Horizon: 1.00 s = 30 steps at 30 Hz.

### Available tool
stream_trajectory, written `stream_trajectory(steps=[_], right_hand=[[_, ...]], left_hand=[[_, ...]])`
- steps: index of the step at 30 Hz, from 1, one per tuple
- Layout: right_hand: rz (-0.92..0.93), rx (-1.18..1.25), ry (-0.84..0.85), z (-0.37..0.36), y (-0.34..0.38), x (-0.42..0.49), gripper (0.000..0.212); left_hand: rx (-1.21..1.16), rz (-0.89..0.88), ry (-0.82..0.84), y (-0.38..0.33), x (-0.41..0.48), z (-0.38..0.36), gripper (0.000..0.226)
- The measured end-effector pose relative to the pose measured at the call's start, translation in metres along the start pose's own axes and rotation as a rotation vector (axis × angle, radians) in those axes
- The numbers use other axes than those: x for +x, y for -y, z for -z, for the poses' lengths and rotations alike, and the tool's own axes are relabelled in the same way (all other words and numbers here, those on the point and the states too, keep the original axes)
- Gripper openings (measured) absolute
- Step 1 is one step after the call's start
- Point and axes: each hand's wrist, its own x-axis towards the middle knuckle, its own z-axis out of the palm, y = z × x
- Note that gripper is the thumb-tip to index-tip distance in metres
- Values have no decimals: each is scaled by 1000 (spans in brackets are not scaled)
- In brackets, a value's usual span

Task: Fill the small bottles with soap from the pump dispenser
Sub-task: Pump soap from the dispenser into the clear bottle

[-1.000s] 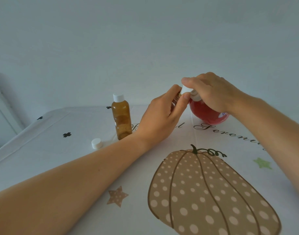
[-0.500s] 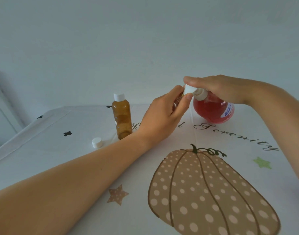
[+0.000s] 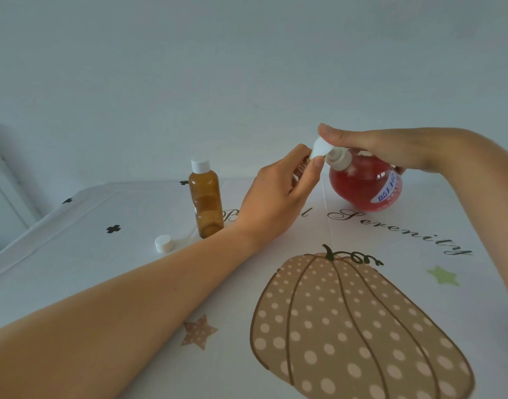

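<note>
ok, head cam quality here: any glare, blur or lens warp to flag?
Head view: flat, cool, dim light with faint shadows; small glints on the soap dispenser; wide-angle stretch of the table toward the frame edges; no motion blur; the left hand hides most of the small bottle.

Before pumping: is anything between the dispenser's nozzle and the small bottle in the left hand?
Nothing visible. The left hand holds the small bottle right at the nozzle of the pump dispenser; its fingers hide the mouth itself.
</note>
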Motion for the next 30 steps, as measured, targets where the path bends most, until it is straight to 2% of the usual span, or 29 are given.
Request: stream_trajectory(steps=[4,8,12,15,19,24,28,30], right_hand=[[21,14,11,-4,0,7,115],[93,84,-19,-9,-2,12,97],[117,143,-77,-17,-2,23,109],[157,160,-135,-20,2,23,101],[187,173,-123,-20,2,22,78],[209,141,-129,-22,-1,25,77],[286,177,-189,-27,-1,20,89],[301,182,-217,-29,0,20,76]], left_hand=[[15,-11,10,2,0,1,39],[38,-4,5,5,1,2,42],[59,-8,-19,5,0,2,42],[78,-9,-19,4,0,3,42],[100,-19,-9,3,-1,2,41],[70,11,-35,7,2,3,42],[73,3,-28,6,1,4,43],[72,3,-28,5,1,4,43]])
